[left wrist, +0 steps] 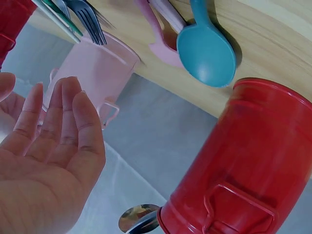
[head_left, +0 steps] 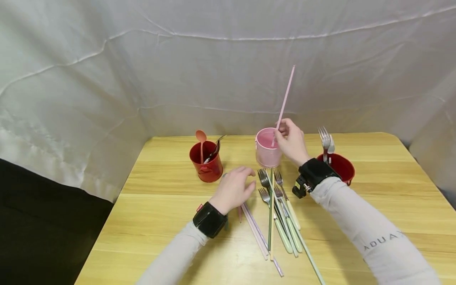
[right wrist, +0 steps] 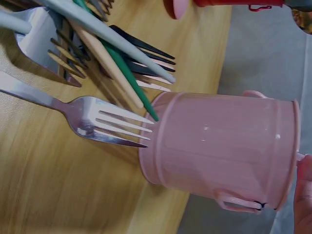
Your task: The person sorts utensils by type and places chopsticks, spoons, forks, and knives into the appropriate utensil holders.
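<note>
My right hand (head_left: 293,141) pinches a long pink chopstick (head_left: 286,97) that stands tilted with its lower end inside the pink bucket (head_left: 268,157). My left hand (head_left: 233,189) hovers over the table between the red bucket (head_left: 209,171) and the pile of cutlery, fingers bent slightly and nothing in them. Beneath it lie a teal spoon (left wrist: 207,54), a pink spoon (left wrist: 165,52) and pale pink and lilac chopsticks (head_left: 255,231); the spoons are mostly hidden in the head view. Several forks with pale green handles (head_left: 283,236) lie with green chopsticks (head_left: 270,213) in front of the pink bucket.
The left red bucket holds an orange spoon (head_left: 201,136) and metal spoons. Behind my right wrist, another red bucket (head_left: 343,168) holds upright forks (head_left: 324,138). A grey-white cloth (head_left: 221,75) hangs behind the wooden table (head_left: 153,221).
</note>
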The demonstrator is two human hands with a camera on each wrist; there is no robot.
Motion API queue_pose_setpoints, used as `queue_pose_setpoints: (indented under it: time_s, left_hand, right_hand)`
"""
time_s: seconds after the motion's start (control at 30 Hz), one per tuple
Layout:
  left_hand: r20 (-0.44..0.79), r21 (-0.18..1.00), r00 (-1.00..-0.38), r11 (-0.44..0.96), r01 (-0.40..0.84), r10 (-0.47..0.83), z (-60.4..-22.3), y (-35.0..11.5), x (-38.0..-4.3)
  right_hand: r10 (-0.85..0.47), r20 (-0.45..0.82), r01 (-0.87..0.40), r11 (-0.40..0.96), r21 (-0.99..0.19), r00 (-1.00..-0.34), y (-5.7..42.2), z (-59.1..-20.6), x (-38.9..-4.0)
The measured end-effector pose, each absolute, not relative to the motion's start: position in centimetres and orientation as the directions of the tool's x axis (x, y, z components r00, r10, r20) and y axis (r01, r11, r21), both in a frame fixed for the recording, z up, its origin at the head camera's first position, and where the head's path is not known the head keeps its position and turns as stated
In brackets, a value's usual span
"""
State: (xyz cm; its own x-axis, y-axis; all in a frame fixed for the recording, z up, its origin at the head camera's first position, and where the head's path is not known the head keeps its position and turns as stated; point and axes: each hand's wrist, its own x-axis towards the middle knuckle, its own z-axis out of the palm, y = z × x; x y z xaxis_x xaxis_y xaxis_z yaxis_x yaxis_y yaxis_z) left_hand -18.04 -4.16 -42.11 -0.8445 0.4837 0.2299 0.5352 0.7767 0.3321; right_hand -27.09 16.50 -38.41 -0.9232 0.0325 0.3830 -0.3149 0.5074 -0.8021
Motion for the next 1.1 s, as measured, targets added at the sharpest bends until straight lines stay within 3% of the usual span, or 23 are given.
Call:
queue_pose_setpoints:
  time_s: [0.4,0.77,1.1]
  left_hand:
    - [0.228,0.321,-0.842,0.779,0.539,0.489,-42.5,-4.2,-17.9]
    - [0.247,0.337,-0.832,0.761,0.554,0.497,-42.9,-5.2,-17.3]
    - [0.281,0.340,-0.827,0.755,0.560,0.487,-43.4,-6.4,-16.9]
  right_hand:
    - [0.024,0.400,-0.329,0.524,-0.786,-0.916,16.4,-39.3,-27.2]
    - [0.086,0.344,-0.262,0.486,-0.834,-0.935,17.4,-39.8,-25.5]
    - [0.063,0.201,-0.156,0.425,-0.892,-0.978,17.4,-40.1,-23.0]
